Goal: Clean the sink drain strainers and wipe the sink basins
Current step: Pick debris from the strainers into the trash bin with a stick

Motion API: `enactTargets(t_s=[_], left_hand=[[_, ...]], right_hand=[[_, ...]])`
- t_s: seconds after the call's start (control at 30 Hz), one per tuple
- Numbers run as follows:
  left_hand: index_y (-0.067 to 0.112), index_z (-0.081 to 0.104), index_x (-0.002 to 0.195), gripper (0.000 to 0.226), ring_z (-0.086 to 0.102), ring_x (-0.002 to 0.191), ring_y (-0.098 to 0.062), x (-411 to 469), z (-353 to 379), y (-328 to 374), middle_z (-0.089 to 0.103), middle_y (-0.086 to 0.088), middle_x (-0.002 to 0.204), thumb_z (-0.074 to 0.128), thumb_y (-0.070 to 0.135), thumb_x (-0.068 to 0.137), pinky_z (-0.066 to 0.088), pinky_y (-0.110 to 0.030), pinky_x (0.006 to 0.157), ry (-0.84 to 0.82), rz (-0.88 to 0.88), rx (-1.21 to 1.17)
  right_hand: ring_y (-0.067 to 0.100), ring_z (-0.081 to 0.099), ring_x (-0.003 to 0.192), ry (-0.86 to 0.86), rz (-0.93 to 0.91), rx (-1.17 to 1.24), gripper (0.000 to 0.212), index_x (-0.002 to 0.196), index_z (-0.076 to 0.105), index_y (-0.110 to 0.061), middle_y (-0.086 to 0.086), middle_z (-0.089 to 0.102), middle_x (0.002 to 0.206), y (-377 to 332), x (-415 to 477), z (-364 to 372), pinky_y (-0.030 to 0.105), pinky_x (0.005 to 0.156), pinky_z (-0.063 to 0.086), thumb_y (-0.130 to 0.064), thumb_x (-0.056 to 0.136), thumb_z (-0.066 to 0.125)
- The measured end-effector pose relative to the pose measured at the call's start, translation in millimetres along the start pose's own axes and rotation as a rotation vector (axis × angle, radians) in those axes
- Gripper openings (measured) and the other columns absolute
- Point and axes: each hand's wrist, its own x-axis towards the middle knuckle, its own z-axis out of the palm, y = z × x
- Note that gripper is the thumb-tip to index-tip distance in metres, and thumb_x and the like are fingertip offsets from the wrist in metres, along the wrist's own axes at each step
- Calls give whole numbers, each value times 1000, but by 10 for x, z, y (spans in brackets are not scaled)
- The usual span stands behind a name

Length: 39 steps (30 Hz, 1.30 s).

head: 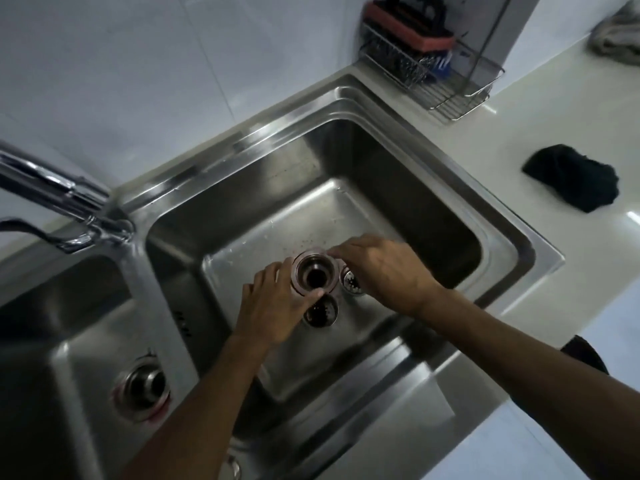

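A steel double sink fills the view. In the right basin (398, 188) a round drain ring (313, 276) with a pinkish rim and a dark hole sits at the middle. My left hand (273, 306) grips its left edge, thumb laid across the near rim. My right hand (381, 268) comes from the right, its fingertips pinching the ring's far right edge. Two strainer baskets lie on the basin floor beside the ring: a dark one (321, 311) just in front and a shiny perforated one (352, 281) to the right, partly under my right hand. The left basin's drain (143, 384) is open.
A chrome faucet (52, 188) reaches in from the left above the divider. A black cloth (575, 178) lies on the white counter to the right. A wire rack (426, 71) with an orange sponge stands in the back corner. A grey rag (616, 36) is at the far right.
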Motion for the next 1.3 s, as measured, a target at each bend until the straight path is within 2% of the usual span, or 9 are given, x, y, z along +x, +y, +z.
enactTargets(t_s=[0.1,0.23,0.4,0.67,0.8,0.87,1.0,1.1,1.3], left_hand=[[22,15,163,111,35,146,-26,-82,193,-55,31,-4,163,58,83,80,32,-45,118,-139,16,15],[21,20,162,103,39,142,-27,-29,252,-163,37,-6,159,68,69,84,33,-41,113,-52,-24,32],[20,22,161,104,39,143,-27,84,197,-345,36,-7,159,68,71,82,33,-42,113,-57,-52,68],[22,27,159,105,38,143,-27,264,241,-366,38,-5,158,68,76,79,33,-45,114,-33,-39,-4],[24,27,160,116,36,144,-24,234,377,-242,34,-2,160,71,82,70,33,-44,117,-126,21,7],[27,26,160,120,34,145,-23,226,467,-165,33,0,160,75,81,66,32,-44,116,-152,43,25],[29,27,158,116,36,141,-23,238,633,-31,36,1,155,82,70,66,33,-41,111,-127,77,96],[29,30,156,110,41,137,-25,253,712,26,39,0,152,86,62,67,36,-42,110,-104,72,110],[28,35,154,97,46,133,-26,245,746,62,42,-1,150,85,50,74,40,-41,106,-81,66,133]], right_hand=[[18,67,97,-74,46,81,31,125,65,-27,-5,71,111,-43,15,224,29,78,52,-18,97,58],[23,69,97,-58,202,164,24,119,69,-23,-1,73,110,107,128,264,39,83,56,-24,100,54],[19,69,99,-134,237,119,25,122,68,-22,-2,73,115,235,301,306,34,84,55,-27,101,54],[22,67,90,-574,362,-15,23,103,73,-23,2,73,100,398,431,337,37,77,58,-40,89,66],[19,62,77,-828,428,-143,39,113,67,-15,4,69,102,326,222,502,28,65,51,-42,85,72],[24,67,92,-840,430,-186,39,123,63,-16,6,68,116,288,123,609,29,68,44,-35,90,66],[28,65,116,-858,387,-264,32,127,64,-15,8,65,129,225,67,785,35,84,51,-20,98,52],[30,65,117,-844,293,-317,34,127,65,-13,9,64,132,170,93,891,37,86,53,-12,101,43],[31,71,104,-785,141,-411,29,119,68,-10,10,70,119,130,201,1073,37,71,55,-6,99,48]])
